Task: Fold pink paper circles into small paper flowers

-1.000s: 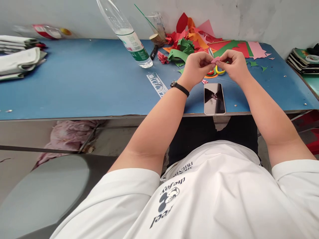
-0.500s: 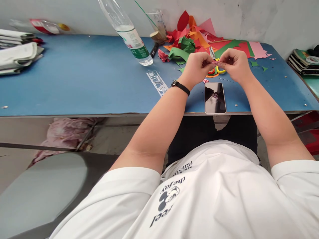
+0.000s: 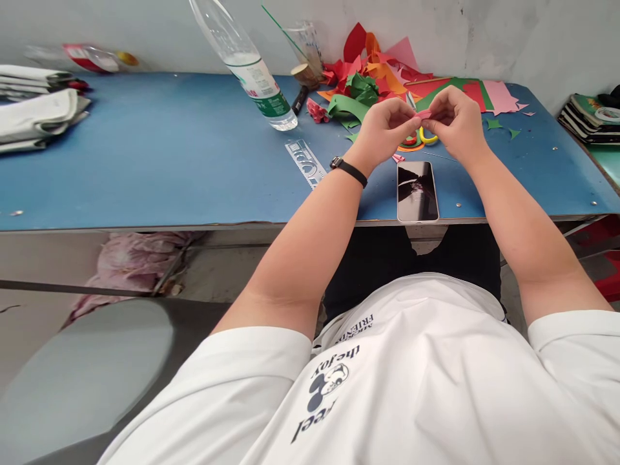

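Between the fingertips of both hands is a small piece of pink paper (image 3: 423, 114), held above the table. My left hand (image 3: 387, 127), with a black band on its wrist, pinches one side of the paper. The other side is pinched by my right hand (image 3: 455, 123). Partly hidden behind the fingers lie scissors (image 3: 427, 137) with yellow and red handles. A phone (image 3: 417, 192) lies below the hands near the table's front edge. Just past the left hand is a crumpled pink paper flower (image 3: 318, 111).
A tilted-looking water bottle (image 3: 264, 90) stands left of a black marker (image 3: 299, 100). A clear stencil ruler (image 3: 306, 165) lies on the blue table (image 3: 169, 148). Coloured paper scraps (image 3: 382, 71) pile against the wall. Folded cloth or bags (image 3: 41, 116) lie far left, notebooks (image 3: 588, 119) far right.
The fingers of both hands have shifted slightly on the pink paper, and more of it shows now. My right hand is raised a little. The view has moved slightly.
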`<state>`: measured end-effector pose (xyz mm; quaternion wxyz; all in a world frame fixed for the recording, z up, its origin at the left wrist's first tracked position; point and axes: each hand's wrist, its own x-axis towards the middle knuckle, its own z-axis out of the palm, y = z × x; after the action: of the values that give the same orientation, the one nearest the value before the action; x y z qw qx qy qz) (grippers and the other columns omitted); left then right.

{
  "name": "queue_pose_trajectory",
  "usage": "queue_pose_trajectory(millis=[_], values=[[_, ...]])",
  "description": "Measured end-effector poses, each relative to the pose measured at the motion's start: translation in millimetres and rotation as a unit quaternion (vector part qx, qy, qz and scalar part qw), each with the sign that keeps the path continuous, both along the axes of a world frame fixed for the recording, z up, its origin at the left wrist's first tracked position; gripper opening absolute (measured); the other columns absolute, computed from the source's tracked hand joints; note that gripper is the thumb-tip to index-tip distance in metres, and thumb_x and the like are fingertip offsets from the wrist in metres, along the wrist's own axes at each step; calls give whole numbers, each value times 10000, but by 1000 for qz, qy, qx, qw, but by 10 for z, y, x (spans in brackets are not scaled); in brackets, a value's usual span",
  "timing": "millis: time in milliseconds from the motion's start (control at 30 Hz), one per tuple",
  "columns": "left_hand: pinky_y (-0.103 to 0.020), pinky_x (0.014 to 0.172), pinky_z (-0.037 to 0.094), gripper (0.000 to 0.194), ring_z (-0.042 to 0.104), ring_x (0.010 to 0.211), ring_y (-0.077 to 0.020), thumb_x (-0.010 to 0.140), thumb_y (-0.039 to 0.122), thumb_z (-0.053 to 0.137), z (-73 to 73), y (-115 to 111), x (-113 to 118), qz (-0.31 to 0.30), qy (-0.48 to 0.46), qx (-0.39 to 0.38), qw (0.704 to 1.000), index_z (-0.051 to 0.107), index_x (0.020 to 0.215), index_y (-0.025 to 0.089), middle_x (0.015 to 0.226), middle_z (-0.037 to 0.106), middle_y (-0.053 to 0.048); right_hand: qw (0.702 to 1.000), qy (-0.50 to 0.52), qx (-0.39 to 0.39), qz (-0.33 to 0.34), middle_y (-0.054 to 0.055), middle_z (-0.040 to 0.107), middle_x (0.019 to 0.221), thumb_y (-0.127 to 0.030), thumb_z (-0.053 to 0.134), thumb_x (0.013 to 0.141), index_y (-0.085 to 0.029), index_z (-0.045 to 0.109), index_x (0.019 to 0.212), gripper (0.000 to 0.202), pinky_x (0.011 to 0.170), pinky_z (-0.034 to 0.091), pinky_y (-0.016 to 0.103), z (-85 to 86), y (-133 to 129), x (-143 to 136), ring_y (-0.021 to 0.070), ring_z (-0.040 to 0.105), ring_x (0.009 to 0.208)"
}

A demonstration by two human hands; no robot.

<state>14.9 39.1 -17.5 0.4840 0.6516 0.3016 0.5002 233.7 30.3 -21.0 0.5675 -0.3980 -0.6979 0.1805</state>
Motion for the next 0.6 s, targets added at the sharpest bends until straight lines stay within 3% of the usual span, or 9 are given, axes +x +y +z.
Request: queue_pose_trajectory(millis=[67,133,267,367,467,600], values=[[-524,1145,677,354,780,1138,-308,1072,496,1018,-19,7,2,-3,16,18,1000,705,977,361,906,815,4,1000,1,-9,-8,6,842,997,-282,1189,961,-324,721,934,471,976,738,506,13,-25,-14,292,847,973],[-501,1129,678,287,768,1038,-264,1114,480,974,-28,6,-9,-11,16,29,999,716,1059,368,909,830,32,1000,-7,-23,-19,17,843,998,-282,1191,952,-321,723,904,472,975,740,509,47,-66,-38,299,845,984],[-519,1058,729,361,885,1030,-303,985,298,1047,28,-51,-19,-9,-10,8,1000,768,1204,369,893,848,29,998,-33,-22,-57,32,866,1069,-247,1214,894,-315,748,912,471,939,722,495,103,-106,-80,305,821,1028],[-520,1051,751,386,924,1086,-336,934,181,1036,107,-120,4,12,-4,-8,1000,767,1142,366,857,844,24,996,-41,-37,-70,18,859,1011,-213,1223,866,-312,747,892,487,934,697,486,102,-80,-94,286,783,965],[-501,1040,741,369,923,1046,-323,935,108,1000,143,-154,20,11,0,-11,1000,761,1084,347,836,832,16,996,-52,-37,-63,17,846,958,-94,1136,927,-293,758,868,431,906,663,485,90,-74,-102,275,764,907],[-453,1020,734,418,912,1009,-288,940,91,1021,75,-84,16,17,6,5,1000,764,1163,334,875,852,14,996,-73,-22,-46,0,838,947,51,998,993,-277,766,946,405,887,664,446,65,-100,-93,252,780,884]])
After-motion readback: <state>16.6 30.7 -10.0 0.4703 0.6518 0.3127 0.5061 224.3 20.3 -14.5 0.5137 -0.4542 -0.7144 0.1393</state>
